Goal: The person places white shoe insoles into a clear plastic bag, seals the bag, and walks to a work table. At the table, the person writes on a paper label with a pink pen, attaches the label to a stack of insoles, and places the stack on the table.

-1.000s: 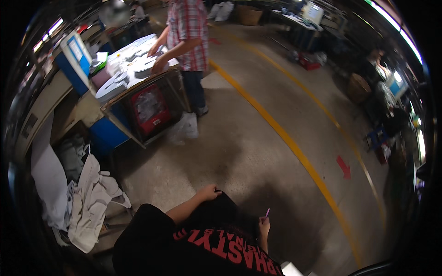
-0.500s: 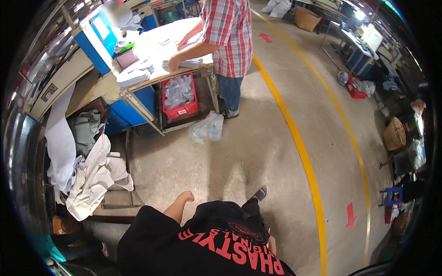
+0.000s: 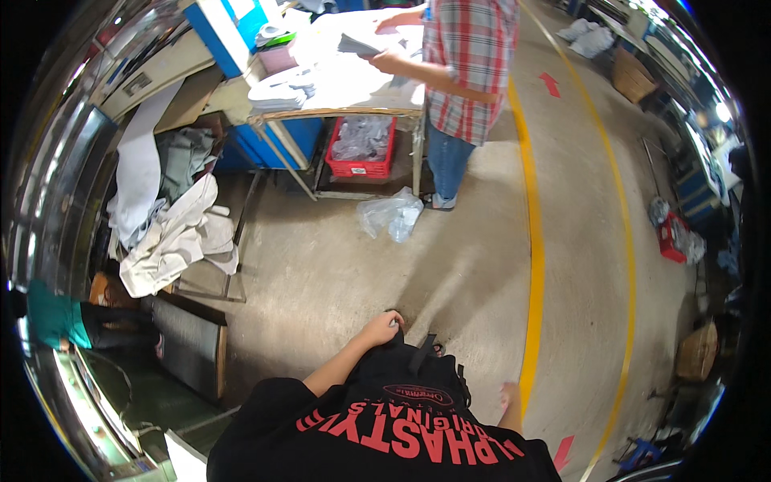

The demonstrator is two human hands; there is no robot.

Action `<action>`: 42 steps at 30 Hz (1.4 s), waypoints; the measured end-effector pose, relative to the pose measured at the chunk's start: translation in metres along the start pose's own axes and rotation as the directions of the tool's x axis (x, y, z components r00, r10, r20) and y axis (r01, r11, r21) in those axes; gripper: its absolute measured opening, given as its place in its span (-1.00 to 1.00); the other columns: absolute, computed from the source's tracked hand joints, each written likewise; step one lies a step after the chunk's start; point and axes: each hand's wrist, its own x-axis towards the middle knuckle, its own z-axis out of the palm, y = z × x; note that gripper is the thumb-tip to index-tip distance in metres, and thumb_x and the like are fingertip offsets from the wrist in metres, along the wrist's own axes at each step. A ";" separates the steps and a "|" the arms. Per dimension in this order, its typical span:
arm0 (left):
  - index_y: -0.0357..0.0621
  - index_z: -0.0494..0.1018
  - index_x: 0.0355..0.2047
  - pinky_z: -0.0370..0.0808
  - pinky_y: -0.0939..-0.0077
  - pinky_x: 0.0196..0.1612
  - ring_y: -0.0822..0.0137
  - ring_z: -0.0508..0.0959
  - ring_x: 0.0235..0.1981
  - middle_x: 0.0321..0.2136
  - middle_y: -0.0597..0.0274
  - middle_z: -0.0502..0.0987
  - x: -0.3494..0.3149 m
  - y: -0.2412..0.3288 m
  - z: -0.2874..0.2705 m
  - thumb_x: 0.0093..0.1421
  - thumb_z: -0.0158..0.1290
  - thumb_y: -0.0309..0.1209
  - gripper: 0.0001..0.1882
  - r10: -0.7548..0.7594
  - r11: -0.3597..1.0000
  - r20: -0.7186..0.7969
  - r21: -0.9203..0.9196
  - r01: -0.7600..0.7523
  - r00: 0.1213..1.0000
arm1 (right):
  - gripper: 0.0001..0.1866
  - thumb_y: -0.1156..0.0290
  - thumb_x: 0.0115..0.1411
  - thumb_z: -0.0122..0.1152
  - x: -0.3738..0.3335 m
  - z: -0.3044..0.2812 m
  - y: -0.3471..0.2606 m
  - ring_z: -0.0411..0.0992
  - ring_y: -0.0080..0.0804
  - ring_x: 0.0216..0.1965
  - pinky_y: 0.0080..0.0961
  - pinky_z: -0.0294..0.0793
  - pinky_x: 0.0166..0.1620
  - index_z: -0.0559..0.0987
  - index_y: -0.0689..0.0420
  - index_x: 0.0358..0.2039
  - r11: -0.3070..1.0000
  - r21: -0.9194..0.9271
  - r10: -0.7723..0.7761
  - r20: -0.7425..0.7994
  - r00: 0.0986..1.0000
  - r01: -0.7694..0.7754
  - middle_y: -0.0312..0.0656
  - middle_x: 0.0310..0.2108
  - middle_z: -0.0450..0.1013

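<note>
My left hand (image 3: 381, 328) is in front of my black shirt, above the concrete floor. Its fingers are curled in, and what they hold, if anything, is hidden. My right hand (image 3: 510, 394) hangs low at my right side near the yellow floor line; it is small and smeared, so its fingers do not show. Ahead, a person in a checked shirt (image 3: 470, 68) stands at a worktable (image 3: 341, 112) with a stack of grey cut pieces (image 3: 361, 44) in the hands. More stacked pieces (image 3: 285, 88) lie at the table's near left corner.
Under the table is a red crate (image 3: 361, 169) of plastic-wrapped things, with a clear plastic bag (image 3: 391, 215) on the floor before it. Pale cloth (image 3: 177, 241) drapes over a frame at left. Yellow lines (image 3: 533, 281) mark a walkway at right. Another person (image 3: 60, 317) is far left.
My view has swung left and moved nearer the table's front. My left hand has come forward, bent up. The person at the table has lifted a stack of pieces off it.
</note>
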 end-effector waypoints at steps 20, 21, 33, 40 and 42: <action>-0.13 0.60 0.05 0.56 0.21 -0.40 0.22 0.65 -0.47 -0.30 0.04 0.71 0.114 -0.127 -0.146 0.38 0.03 -0.26 -0.65 -0.751 0.624 0.058 -0.260 0.737 0.657 | -0.75 0.22 0.39 0.16 0.068 0.067 -0.377 0.34 -0.49 -0.61 -0.40 0.37 -0.54 0.64 0.09 -0.11 0.944 0.261 -0.259 0.212 0.942 0.201 -0.33 -0.52 0.41; -0.14 0.61 0.04 0.58 0.21 -0.37 0.21 0.67 -0.43 -0.28 0.03 0.72 0.140 -0.119 -0.145 0.38 0.03 -0.26 -0.66 -0.715 0.670 0.029 -0.257 0.696 0.699 | -0.75 0.22 0.37 0.16 0.068 0.048 -0.382 0.33 -0.49 -0.61 -0.40 0.36 -0.54 0.65 0.10 -0.11 0.933 0.349 -0.146 0.157 0.977 0.083 -0.33 -0.53 0.40; -0.20 0.57 0.02 0.59 0.25 -0.42 0.25 0.64 -0.40 -0.25 0.07 0.68 0.417 0.017 -0.096 0.29 -0.01 -0.43 -0.67 -0.400 0.913 0.084 -0.057 0.405 0.913 | -0.70 0.22 0.32 0.16 0.186 -0.073 -0.301 0.45 -0.32 -0.54 -0.25 0.48 -0.48 0.68 0.11 -0.08 0.977 0.074 -0.209 0.142 0.968 0.200 -0.20 -0.46 0.50; -0.11 0.68 -0.01 0.62 0.12 0.02 -0.02 0.72 -0.07 -0.15 -0.06 0.73 0.505 0.143 -0.003 0.17 0.13 -0.33 -0.62 -0.297 0.912 0.129 0.332 0.241 0.946 | -0.69 0.20 0.28 0.16 0.236 -0.171 -0.298 0.45 -0.32 -0.54 -0.20 0.49 -0.48 0.71 0.08 -0.12 0.979 0.181 0.058 0.168 0.984 -0.088 -0.20 -0.48 0.52; -0.07 0.66 -0.01 0.57 0.10 0.12 -0.09 0.68 0.02 -0.10 -0.12 0.71 0.530 0.181 0.018 0.23 0.04 -0.33 -0.63 -0.179 0.928 0.207 0.360 0.095 0.962 | -0.70 0.21 0.27 0.16 0.239 -0.205 -0.326 0.44 -0.34 -0.55 -0.23 0.49 -0.47 0.71 0.07 -0.12 0.947 0.314 0.056 0.028 0.998 -0.061 -0.22 -0.49 0.51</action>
